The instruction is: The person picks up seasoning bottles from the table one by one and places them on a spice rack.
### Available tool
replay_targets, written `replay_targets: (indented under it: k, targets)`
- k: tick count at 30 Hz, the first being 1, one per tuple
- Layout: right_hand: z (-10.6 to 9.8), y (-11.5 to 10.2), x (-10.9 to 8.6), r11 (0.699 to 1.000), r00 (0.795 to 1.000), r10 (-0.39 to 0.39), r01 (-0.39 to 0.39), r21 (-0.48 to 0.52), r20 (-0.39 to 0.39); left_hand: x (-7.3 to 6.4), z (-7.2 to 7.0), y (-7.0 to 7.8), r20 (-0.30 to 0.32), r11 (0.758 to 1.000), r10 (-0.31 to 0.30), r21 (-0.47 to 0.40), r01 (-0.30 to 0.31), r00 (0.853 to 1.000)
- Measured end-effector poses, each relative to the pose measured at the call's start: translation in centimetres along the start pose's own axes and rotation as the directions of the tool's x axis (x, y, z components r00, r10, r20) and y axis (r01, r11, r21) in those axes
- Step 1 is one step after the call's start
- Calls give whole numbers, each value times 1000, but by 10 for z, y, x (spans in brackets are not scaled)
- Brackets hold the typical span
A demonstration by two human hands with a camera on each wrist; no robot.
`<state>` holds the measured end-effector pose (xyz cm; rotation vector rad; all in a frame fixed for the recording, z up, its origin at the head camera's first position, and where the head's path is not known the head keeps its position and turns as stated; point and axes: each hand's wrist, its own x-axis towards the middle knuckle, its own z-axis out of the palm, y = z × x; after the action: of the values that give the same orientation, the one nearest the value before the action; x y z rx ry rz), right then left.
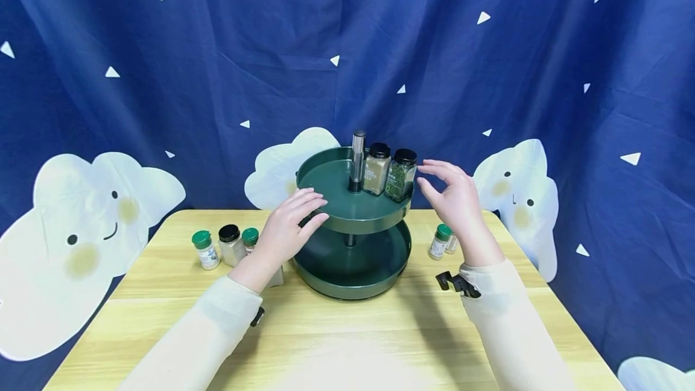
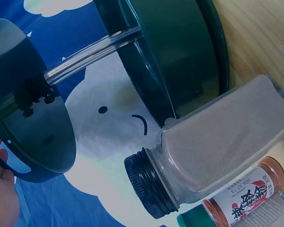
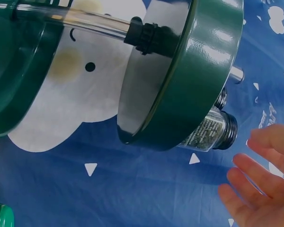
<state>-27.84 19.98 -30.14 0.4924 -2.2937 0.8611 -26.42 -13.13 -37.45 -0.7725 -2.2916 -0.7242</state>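
Two-tier green tray [image 1: 331, 184]: herb jar [image 1: 400, 182] on top
Left grip [image 1: 286, 225]: at upper rim [image 1: 374, 224], cannot tell if clamped
Right grip [image 1: 457, 198]: fingers apart, beside jar

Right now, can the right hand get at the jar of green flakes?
Probably yes. The right hand is open just beside the jar of green flakes, which stands near the right rim of the upper tray; nothing visible blocks the way.

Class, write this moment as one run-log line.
left hand: at upper tray rim | right hand: open, beside green-flake jar | upper tray: green-flake jar, tan jar | table: more jars, both sides
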Motion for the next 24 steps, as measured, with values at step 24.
replay_targets:
  k: [24]
  targets:
    - [-4,18,-25,997,996,81,-81,12,31,1,-1,1,-1,1000,-4,1,4,1000]
